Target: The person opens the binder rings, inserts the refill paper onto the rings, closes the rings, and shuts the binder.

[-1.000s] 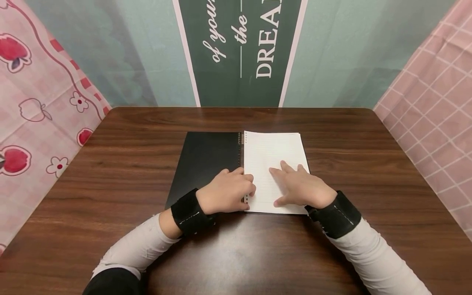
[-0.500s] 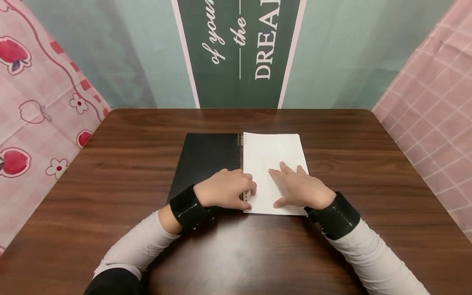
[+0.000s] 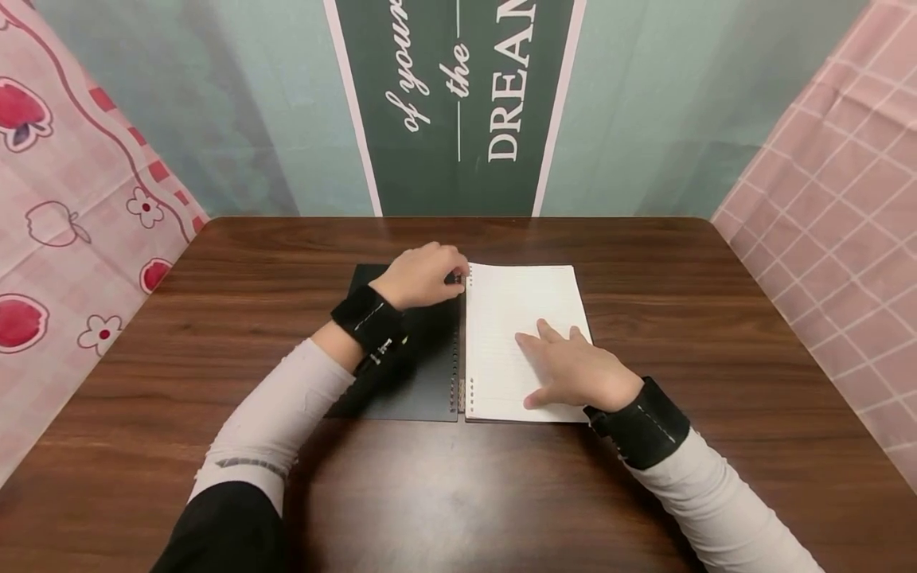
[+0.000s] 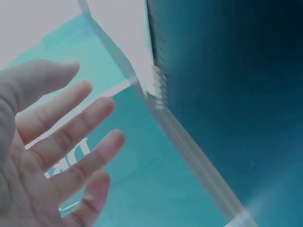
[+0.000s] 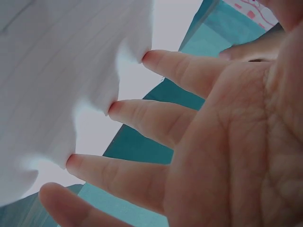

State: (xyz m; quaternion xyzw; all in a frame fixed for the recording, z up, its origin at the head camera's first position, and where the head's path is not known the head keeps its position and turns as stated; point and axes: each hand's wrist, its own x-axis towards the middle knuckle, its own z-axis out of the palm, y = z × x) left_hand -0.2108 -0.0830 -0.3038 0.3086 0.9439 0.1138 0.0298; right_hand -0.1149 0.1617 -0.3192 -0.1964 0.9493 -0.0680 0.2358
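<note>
A black ring binder [image 3: 423,382] lies open on the wooden table, its bare cover on the left. White lined pages [image 3: 501,310] with punched holes lie on the right half, beside the rings [image 4: 161,90]. At the top end of the spine is my left hand [image 3: 423,274], fingers bent loosely near the page corner. In the left wrist view those fingers [image 4: 92,113] are spread apart with nothing between them. My right hand [image 3: 580,370] rests on the lower right of the page, and its outstretched fingertips [image 5: 113,109] press into the paper.
The brown table [image 3: 179,350] extends around the binder on all sides. Behind its far edge hangs a teal cloth [image 3: 645,119] with printed lettering. Pink patterned cloths [image 3: 93,199] hang at both sides.
My left hand has moved from the bottom end of the spine up to its top end, uncovering the lower rings. The right hand stays pressed on the page.
</note>
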